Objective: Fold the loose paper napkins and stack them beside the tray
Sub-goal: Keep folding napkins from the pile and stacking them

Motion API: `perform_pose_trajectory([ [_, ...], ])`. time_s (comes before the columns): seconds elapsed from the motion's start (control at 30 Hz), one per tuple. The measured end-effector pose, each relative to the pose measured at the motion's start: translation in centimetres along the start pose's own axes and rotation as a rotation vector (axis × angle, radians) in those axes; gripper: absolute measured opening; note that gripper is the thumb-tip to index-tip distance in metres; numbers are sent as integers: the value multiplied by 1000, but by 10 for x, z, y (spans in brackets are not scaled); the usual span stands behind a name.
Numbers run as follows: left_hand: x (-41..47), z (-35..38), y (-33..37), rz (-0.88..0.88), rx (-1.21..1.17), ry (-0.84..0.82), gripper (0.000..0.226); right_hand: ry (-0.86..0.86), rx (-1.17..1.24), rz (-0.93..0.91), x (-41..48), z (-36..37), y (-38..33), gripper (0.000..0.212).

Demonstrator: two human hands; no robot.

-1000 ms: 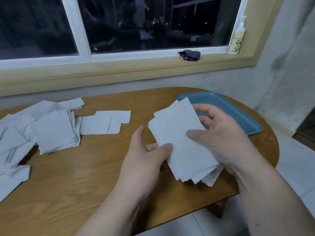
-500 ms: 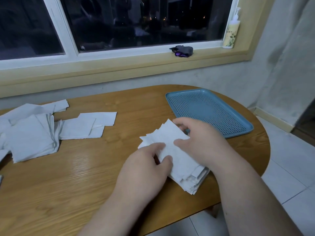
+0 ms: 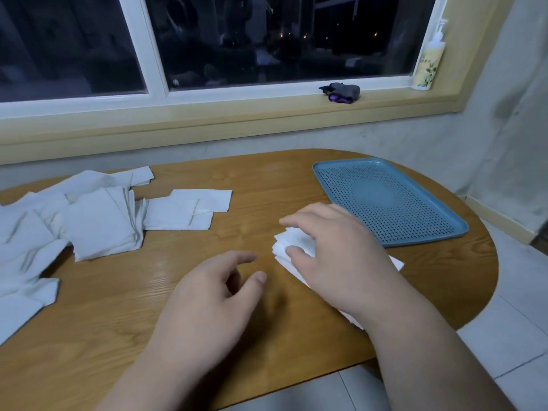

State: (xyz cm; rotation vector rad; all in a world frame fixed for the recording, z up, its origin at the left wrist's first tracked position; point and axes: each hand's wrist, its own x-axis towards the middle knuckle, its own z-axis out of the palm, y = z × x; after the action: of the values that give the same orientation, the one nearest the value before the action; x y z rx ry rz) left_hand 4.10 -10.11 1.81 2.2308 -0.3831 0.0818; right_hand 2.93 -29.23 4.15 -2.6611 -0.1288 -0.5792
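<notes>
Beside tray [image 3: 415, 221], right hand [image 3: 335, 247] pressing napkin stack [image 3: 292, 237], fingers [image 3: 296, 221] straight, left hand [image 3: 207, 301] empty, loosely apart.

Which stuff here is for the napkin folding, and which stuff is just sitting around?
For the job: folded stack under the right hand; loose napkins at the left; blue tray; left hand, holding nothing.
Just lying about: pump bottle and small dark bundle on the windowsill.
</notes>
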Motion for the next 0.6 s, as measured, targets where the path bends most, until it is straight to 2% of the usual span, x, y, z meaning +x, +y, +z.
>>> perform_pose_trajectory([
  [0.2, -2, -48, -45, -75, 104, 82, 29, -107, 63, -94, 10, 42, -44, 34],
  [0.4, 10, -87, -82, -119, 164, 79, 30, -231, 43, -66, 42, 83, -77, 34],
  [0.6, 24, -113, -109, -181, 95, 112, 30, -288, -39, -36, 111, 136, -111, 34],
])
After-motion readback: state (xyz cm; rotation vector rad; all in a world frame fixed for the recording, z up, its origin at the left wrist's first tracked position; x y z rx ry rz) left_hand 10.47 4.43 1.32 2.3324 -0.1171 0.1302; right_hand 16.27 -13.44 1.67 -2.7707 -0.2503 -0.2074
